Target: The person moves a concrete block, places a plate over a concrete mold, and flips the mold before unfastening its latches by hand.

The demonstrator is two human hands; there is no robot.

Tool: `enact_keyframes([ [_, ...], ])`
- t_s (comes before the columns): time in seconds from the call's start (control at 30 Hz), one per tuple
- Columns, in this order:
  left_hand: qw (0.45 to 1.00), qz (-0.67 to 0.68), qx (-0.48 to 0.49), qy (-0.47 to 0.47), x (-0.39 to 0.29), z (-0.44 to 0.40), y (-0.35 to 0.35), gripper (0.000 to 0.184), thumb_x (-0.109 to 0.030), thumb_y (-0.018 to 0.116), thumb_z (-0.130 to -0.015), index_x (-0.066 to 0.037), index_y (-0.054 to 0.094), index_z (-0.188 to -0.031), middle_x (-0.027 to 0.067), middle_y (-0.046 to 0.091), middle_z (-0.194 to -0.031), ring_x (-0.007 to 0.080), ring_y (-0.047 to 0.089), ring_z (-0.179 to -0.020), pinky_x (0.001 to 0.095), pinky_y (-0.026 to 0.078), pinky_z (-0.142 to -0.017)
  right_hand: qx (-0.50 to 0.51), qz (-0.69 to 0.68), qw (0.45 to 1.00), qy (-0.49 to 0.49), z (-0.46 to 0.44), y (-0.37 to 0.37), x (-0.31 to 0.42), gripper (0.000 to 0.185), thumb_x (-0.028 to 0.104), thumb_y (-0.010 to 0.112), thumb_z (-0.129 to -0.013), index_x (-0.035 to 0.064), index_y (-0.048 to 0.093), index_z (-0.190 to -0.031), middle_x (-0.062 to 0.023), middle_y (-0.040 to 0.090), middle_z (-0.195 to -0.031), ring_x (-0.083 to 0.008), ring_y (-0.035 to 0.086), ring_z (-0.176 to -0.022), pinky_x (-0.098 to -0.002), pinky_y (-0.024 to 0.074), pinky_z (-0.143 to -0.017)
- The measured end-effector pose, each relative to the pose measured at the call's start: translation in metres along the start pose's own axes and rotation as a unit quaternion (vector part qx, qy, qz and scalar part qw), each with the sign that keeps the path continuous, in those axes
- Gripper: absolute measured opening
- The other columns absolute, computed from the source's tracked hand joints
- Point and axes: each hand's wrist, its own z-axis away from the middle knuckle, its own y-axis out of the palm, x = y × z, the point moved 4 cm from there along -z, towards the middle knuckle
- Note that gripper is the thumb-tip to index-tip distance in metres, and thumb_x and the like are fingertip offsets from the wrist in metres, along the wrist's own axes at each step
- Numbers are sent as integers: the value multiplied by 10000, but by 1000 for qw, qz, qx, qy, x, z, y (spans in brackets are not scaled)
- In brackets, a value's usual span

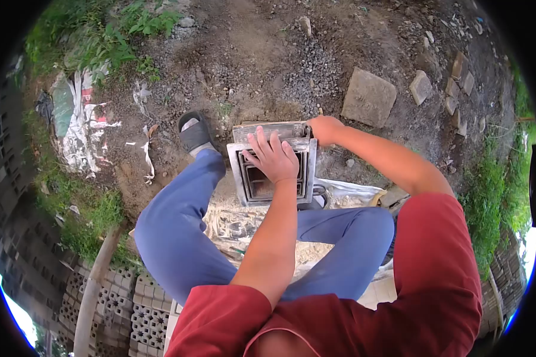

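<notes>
Between my knees stands a grey, square box-like mould with nested square edges and a hollow middle. A worn flat wooden or metal piece lies along its far side. My left hand rests over the mould's opening with its fingers spread, the fingertips reaching the far rim. At the far right corner my right hand is closed, its fingers folded down beside the mould. A small light tip sticks up just beyond that hand. What the right hand grips is hidden by its fingers.
My sandalled foot is left of the mould. A square slab lies on the dirt at the right, with smaller block pieces beyond. Torn plastic sacking is at the left. Patterned blocks are stacked near a wooden pole.
</notes>
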Motion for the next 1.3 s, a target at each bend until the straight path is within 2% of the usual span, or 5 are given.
enact_keyframes([
  [0.63, 996, -55, -59, 24, -13, 7, 4, 337, -276, 479, -964, -78, 612, -1202, 168, 464, -1501, 409, 261, -1506, 694, 87, -1195, -220, 63, 972, 50, 2, 21, -10, 153, 108, 686, -774, 98, 777, -897, -165, 766, -952, -323, 754, -896, -450, 606, -788],
  [0.9, 994, -58, -80, 52, -13, 8, 5, 331, -277, 468, -976, -53, 609, -1175, 190, 495, -1454, 445, 286, -1483, 714, 120, -1177, -357, 34, 933, 11, 8, 33, -9, 190, 202, 554, -896, 33, 642, -891, -174, 734, -817, -349, 737, -766, -483, 579, -674],
  [1.07, 994, -60, -75, 47, -12, 8, 5, 344, -290, 458, -986, -52, 606, -1186, 190, 494, -1453, 441, 292, -1482, 713, 120, -1174, -258, 35, 965, -39, 20, 16, -16, 229, 237, 717, -792, 50, 638, -897, -205, 732, -936, -359, 723, -915, -465, 574, -791],
  [1.17, 995, -60, -63, 43, -12, 7, 6, 357, -301, 485, -974, -50, 613, -1194, 188, 487, -1470, 434, 288, -1486, 709, 100, -1189, -48, -66, 985, -155, -13, 3, -49, 416, 292, 834, -695, 50, 657, -982, -176, 719, -931, -265, 710, -850, -409, 571, -764],
  [1.3, 996, -58, -57, 42, -14, 7, 4, 350, -293, 454, -991, -63, 604, -1207, 178, 486, -1462, 429, 282, -1490, 709, 99, -1178, 143, -89, 985, -25, -11, -16, -44, 652, 410, 870, -728, 20, 621, -1187, -159, 712, -1000, -248, 703, -923, -394, 591, -734],
])
